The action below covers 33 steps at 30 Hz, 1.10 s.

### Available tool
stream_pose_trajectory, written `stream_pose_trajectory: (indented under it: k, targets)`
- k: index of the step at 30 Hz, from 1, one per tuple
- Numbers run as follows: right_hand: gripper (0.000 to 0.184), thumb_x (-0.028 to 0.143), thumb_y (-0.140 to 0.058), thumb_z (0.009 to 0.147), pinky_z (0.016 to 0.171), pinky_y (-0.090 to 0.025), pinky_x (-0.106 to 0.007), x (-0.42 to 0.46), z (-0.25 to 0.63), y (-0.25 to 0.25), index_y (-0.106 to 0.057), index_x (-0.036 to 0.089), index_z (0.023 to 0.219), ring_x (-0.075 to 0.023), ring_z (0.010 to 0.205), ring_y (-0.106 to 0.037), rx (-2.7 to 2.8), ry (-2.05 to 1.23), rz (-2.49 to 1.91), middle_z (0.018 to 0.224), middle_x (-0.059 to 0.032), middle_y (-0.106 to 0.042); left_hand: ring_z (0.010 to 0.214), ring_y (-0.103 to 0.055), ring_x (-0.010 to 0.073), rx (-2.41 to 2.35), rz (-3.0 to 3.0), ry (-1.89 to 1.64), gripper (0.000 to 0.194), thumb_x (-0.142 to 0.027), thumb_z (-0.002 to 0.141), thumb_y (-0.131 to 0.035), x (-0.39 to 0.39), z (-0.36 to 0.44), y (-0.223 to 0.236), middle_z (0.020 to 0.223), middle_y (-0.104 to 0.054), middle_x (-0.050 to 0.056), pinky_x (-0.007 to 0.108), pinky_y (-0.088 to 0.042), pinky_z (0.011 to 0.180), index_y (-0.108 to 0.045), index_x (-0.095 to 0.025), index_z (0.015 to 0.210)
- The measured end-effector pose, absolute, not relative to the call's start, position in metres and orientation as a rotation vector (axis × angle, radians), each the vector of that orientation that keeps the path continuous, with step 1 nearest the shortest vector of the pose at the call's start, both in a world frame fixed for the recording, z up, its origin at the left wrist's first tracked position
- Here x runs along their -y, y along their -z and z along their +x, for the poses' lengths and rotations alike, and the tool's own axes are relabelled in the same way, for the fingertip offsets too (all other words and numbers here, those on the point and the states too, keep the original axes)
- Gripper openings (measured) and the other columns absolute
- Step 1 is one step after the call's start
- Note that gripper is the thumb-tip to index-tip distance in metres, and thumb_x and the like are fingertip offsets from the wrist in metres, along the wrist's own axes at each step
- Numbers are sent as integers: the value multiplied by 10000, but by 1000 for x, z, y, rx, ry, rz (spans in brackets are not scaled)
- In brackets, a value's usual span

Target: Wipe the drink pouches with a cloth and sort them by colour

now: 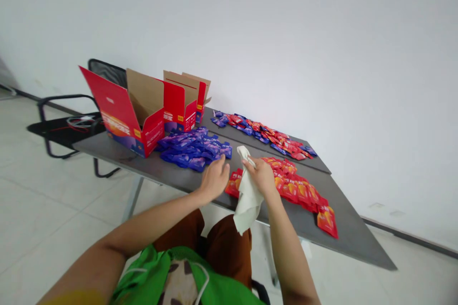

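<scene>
From your head camera, the one view here, your right hand [259,176] is closed on the top of a crumpled white cloth [248,200], which hangs down over the near edge of the grey table [343,233] toward your lap. The cloth's upper corner sticks out above your fingers, and its folds hide part of your grip, so you can't see exactly how the fingers [250,164] pinch it. Your left hand [214,180] is just beside the cloth, not touching it, with its fingers curved downward and slightly apart. Its fingertips are close to a heap of blue sachets [193,150] and a loose spread of red sachets [289,188], but your hand hides the contact point, so you can't tell whether it rests on a sachet or holds anything. The red sachets run along the table to your right and partly disappear beneath your hands and the cloth. Beyond them lies a mixed row of red and blue sachets [261,133]. Two open red cardboard boxes [132,114] stand at the table's far left, and the rear one is partly hidden by the front one. A black chair [107,72] stands behind them.
</scene>
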State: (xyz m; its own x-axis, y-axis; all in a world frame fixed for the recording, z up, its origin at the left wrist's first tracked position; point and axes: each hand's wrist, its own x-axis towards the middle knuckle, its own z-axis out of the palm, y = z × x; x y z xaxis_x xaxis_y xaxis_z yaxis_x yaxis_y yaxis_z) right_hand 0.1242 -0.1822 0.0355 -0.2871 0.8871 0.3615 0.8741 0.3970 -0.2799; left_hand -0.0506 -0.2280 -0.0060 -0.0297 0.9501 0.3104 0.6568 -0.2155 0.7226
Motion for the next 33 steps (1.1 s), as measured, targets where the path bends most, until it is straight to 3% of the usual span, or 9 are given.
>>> stream_pose_trajectory:
  k: [2,5,8,12,16,18,21,27,33]
  targets:
    - [542,582,-363,958,638,-388,-221,194,131,-41,-714,182,1064,-162,740,-627,2166,-112,-1357,839,-64,-698,1435,-256,273,-1579,2154,-1152,609,-357,918,-333,254,-40,36,1539,-310,151,424,-214,1183,-330,-103,1472]
    - [621,609,-339,950,547,-330,-214,212,135,-38,-710,139,785,-126,577,-549,2104,-171,-1310,633,-25,-631,1450,-211,282,-1282,2394,-936,622,-348,868,-416,270,-38,72,1529,-325,128,470,-80,1213,-406,-118,1446]
    - [603,594,-351,952,577,-358,-213,224,131,-25,-707,133,799,-137,624,-570,2048,-156,-1368,684,-44,-656,1423,-287,289,-1230,2519,-757,604,-383,844,-441,266,-45,92,1475,-413,129,492,-32,1215,-495,-136,1392]
    - [475,536,-388,960,702,-428,-233,232,117,-2,-677,220,1165,-190,868,-646,2113,-152,-1610,993,-89,-702,1315,-457,293,-1285,2685,-791,561,-411,809,-460,258,-44,107,1367,-540,155,494,-128,1210,-604,-143,1282]
    - [408,534,-418,943,714,-453,-265,240,101,14,-634,337,1227,-217,895,-669,2309,-222,-1856,1059,-75,-690,1087,-626,323,-1367,2771,-1291,514,-364,701,-521,262,-30,116,1093,-690,215,490,-409,1072,-692,-55,1075]
    - [401,526,-388,955,718,-462,-278,242,97,18,-611,356,1243,-217,889,-672,2333,-155,-1881,1093,-72,-680,1045,-645,315,-1422,2764,-1466,504,-328,672,-524,266,-23,116,1071,-694,226,444,-480,1001,-692,-33,1044]
    - [411,533,-359,961,717,-469,-286,240,95,18,-594,359,1250,-211,864,-673,2403,-41,-1874,1122,-73,-669,1040,-650,305,-1488,2661,-1514,473,-290,654,-527,271,-21,109,1088,-693,215,430,-483,995,-694,-53,1028]
    - [488,573,-294,962,745,-479,-302,201,92,15,-556,341,1302,-232,912,-671,2465,80,-1901,1082,-91,-688,1004,-669,235,-1451,2360,-1377,336,-141,657,-511,273,-31,88,1038,-732,89,379,-471,1004,-720,-179,916]
    - [524,543,-289,971,818,-474,-361,162,100,-1,-576,253,1301,-271,1012,-645,2389,74,-2109,1095,-151,-683,975,-685,189,-1579,2137,-1388,323,-77,764,-467,277,-32,79,1012,-745,44,355,-462,1014,-738,-202,887]
